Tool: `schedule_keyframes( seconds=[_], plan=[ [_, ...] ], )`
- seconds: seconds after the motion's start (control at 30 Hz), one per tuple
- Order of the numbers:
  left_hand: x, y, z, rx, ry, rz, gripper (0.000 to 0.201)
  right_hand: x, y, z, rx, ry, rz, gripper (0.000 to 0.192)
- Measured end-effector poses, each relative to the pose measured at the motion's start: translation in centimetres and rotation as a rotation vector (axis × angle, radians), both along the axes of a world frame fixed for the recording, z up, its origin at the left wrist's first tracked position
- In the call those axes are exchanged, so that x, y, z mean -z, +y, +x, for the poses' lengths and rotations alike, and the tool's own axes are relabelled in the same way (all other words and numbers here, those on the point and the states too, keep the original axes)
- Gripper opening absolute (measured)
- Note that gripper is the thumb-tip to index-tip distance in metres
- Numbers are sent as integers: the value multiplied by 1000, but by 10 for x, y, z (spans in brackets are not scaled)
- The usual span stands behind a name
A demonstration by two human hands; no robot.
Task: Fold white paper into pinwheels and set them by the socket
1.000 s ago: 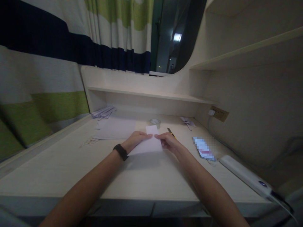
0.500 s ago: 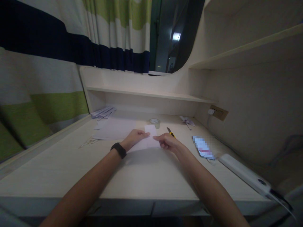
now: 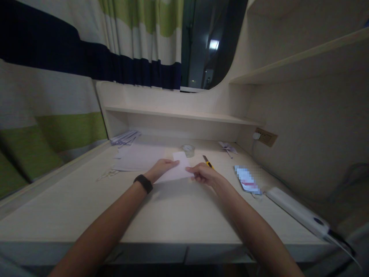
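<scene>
A folded paper sheet (image 3: 179, 169) is pinched flat against the desk (image 3: 178, 215) by left hand (image 3: 161, 168) and right hand (image 3: 203, 175), apparently steadying a crease, just before the tape roll (image 3: 188, 150).

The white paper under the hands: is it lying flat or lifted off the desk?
Mostly flat. The paper rests on the desk, with the left hand and right hand at its edges.

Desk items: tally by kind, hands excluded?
Paper being folded: 1
Flat sheets: 1 pile
Paper strips: 1 bundle
Tape roll: 1
Utility knife: 1
Power strip: 1
Total: 6
</scene>
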State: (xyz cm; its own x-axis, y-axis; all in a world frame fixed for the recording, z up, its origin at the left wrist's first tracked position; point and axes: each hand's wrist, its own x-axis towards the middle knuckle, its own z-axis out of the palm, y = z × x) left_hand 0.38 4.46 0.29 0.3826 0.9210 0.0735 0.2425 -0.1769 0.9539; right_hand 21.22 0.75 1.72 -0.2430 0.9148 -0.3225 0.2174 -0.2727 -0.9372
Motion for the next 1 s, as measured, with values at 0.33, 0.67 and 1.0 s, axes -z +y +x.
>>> schedule_keyframes(
  seconds=[0.33,0.67,1.0],
  plan=[
    [1,3,-3,-119,-122,-43,38,6,3,2,-27,-53,15,43],
    [0,2,-2,-116,-148,-15,44,4,0,2,-4,-61,102,44],
    [-8,-17,9,49,-198,-26,39,18,6,-11,166,298,208,32]
  ],
)
